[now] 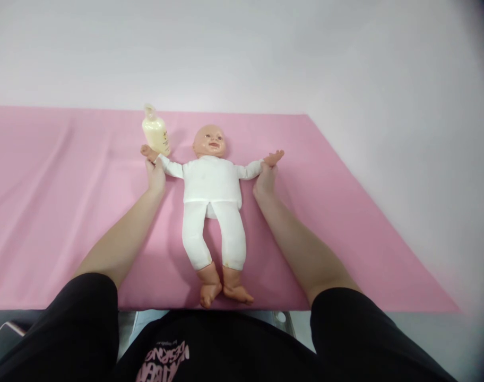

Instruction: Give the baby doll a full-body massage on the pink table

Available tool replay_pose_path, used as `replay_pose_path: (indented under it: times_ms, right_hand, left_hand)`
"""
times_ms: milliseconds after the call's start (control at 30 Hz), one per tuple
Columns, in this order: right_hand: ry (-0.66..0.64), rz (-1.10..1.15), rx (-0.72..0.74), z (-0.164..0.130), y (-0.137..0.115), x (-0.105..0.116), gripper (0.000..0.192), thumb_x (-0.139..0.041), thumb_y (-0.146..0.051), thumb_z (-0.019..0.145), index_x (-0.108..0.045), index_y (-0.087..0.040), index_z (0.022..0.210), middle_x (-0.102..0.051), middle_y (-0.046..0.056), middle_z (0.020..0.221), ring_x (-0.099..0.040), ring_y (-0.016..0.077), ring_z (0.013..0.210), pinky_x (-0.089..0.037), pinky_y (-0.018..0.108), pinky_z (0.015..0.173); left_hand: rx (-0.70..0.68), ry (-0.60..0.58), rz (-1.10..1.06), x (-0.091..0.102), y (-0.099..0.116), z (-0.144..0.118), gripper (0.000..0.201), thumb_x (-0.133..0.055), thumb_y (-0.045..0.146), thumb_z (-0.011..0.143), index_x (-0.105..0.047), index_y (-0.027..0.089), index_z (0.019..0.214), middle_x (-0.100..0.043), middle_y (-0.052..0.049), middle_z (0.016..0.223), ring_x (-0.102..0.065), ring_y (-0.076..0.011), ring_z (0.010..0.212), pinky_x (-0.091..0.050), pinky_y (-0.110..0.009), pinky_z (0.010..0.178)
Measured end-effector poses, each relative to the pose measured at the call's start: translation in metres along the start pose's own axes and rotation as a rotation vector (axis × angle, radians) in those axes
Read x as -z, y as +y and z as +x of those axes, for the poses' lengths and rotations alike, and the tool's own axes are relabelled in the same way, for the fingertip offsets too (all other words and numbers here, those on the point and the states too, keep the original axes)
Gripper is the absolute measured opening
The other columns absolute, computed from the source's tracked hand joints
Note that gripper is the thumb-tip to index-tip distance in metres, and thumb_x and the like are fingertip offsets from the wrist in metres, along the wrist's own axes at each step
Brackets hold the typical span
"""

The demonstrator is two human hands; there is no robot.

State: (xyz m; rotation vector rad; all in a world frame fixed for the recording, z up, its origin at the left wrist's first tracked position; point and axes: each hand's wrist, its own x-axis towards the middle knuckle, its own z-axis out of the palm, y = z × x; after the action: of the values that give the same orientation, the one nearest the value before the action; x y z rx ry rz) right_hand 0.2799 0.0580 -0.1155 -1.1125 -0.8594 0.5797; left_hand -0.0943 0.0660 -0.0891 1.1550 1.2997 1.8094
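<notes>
A baby doll [213, 183] with a white cloth body and bare plastic head, hands and feet lies on its back, feet toward me. Its arms are stretched out to both sides. On the left, my left hand [156, 176] is closed around the doll's wrist, next to a pump bottle. My right hand [266, 180] grips the other wrist on the right, just below the doll's open palm. Most of my fingers are hidden behind the doll's arms.
A pink sheet [325, 223] covers the table. The pump bottle [156, 132] of pale yellow liquid stands beyond my left hand. White wall [226, 53] rises behind and at right. A phone-like object [5, 342] lies low at the left.
</notes>
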Motion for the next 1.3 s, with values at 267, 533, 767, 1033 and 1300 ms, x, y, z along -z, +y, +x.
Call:
replay_pose_path:
  times_ms: [267,533,767,1033,1300]
  right_hand:
    - [-0.292,-0.143,0.363,-0.025,-0.041,-0.010,0.061,-0.054,-0.036,0.095,-0.042,-0.028,0.154,-0.046,0.009,0.164,-0.043,0.0277,0.155,-0.036,0.058,0.129]
    - [-0.545,-0.345,0.519,-0.051,-0.064,-0.018,0.047,-0.057,-0.017,0.086,-0.069,-0.029,0.129,-0.071,0.007,0.130,-0.062,0.0287,0.127,-0.044,0.055,0.121]
    - [-0.479,-0.299,0.461,-0.049,-0.059,-0.018,0.043,-0.061,-0.026,0.089,-0.064,-0.031,0.132,-0.069,0.007,0.134,-0.061,0.0274,0.130,-0.045,0.053,0.121]
    - [-0.257,-0.094,0.319,-0.023,-0.030,-0.010,0.061,-0.056,-0.036,0.094,-0.039,-0.029,0.153,-0.041,0.011,0.166,-0.039,0.0267,0.157,-0.033,0.059,0.130]
    - [-0.003,-0.004,0.080,0.004,0.009,-0.001,0.064,-0.043,-0.032,0.093,-0.034,-0.030,0.156,-0.039,0.012,0.164,-0.045,0.0293,0.154,-0.035,0.068,0.126]
  left_hand:
    - [-0.306,-0.222,0.212,-0.006,0.029,-0.027,0.069,-0.058,0.070,0.096,-0.044,0.028,0.149,-0.051,-0.015,0.159,-0.049,-0.0291,0.150,-0.038,-0.048,0.127]
    - [-0.600,-0.601,0.629,-0.014,0.046,-0.045,0.054,-0.045,0.052,0.105,-0.058,0.019,0.147,-0.062,-0.018,0.146,-0.055,-0.0343,0.137,-0.038,-0.056,0.122]
    - [-0.571,-0.557,0.590,-0.014,0.040,-0.044,0.061,-0.046,0.059,0.104,-0.052,0.019,0.150,-0.060,-0.020,0.148,-0.053,-0.0350,0.140,-0.036,-0.058,0.125]
    - [-0.303,-0.203,0.197,-0.006,0.015,-0.021,0.073,-0.051,0.073,0.098,-0.035,0.029,0.154,-0.044,-0.016,0.163,-0.044,-0.0276,0.154,-0.034,-0.048,0.130]
    - [-0.023,-0.010,0.114,0.000,-0.002,-0.001,0.052,-0.055,0.063,0.099,-0.046,0.026,0.134,-0.058,-0.018,0.148,-0.058,-0.0279,0.141,-0.046,-0.051,0.122]
